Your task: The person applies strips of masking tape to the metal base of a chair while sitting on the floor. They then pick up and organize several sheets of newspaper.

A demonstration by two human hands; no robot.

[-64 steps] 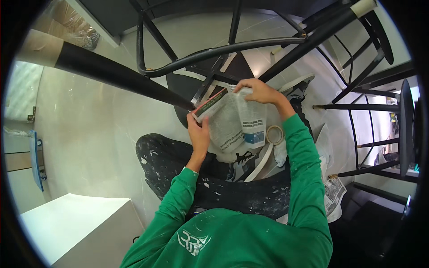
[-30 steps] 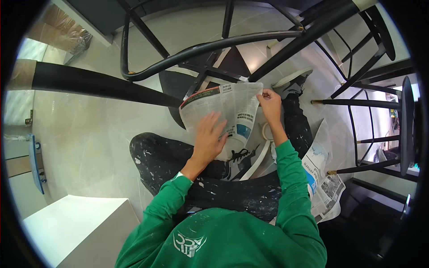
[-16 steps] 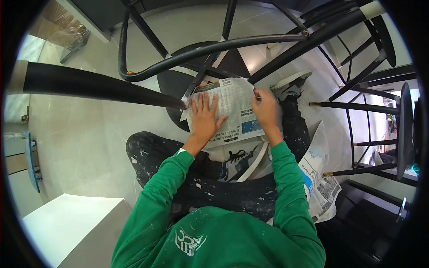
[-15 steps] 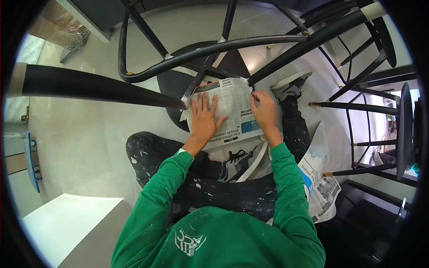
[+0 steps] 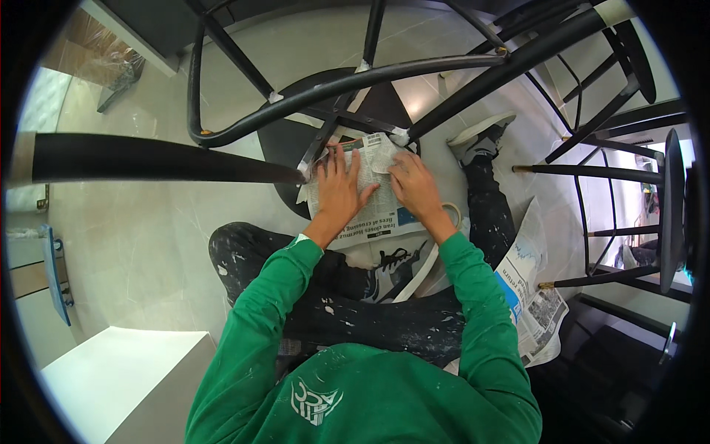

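Note:
A newspaper sheet lies over the seat of an upturned black stool, against its crossed frame bars. My left hand rests flat on the sheet with its fingers spread. My right hand has bent fingers closed on the sheet's upper right part, where a flap is folded inward; the fingertips are partly hidden. Whitish wrapping covers the foot of a stool leg just beyond that hand. Beside my right wrist shows a roll of pale tape, partly covered by the forearm.
Black stool legs reach out left and right, with a curved footrest bar above my hands. More newspaper lies by my right leg. Other black stools stand at right. A white box sits at lower left.
My right hand has moved left and inward, folding the newspaper's upper right part over. My left hand stays flat on the sheet. The tape roll shows more beside my right wrist.

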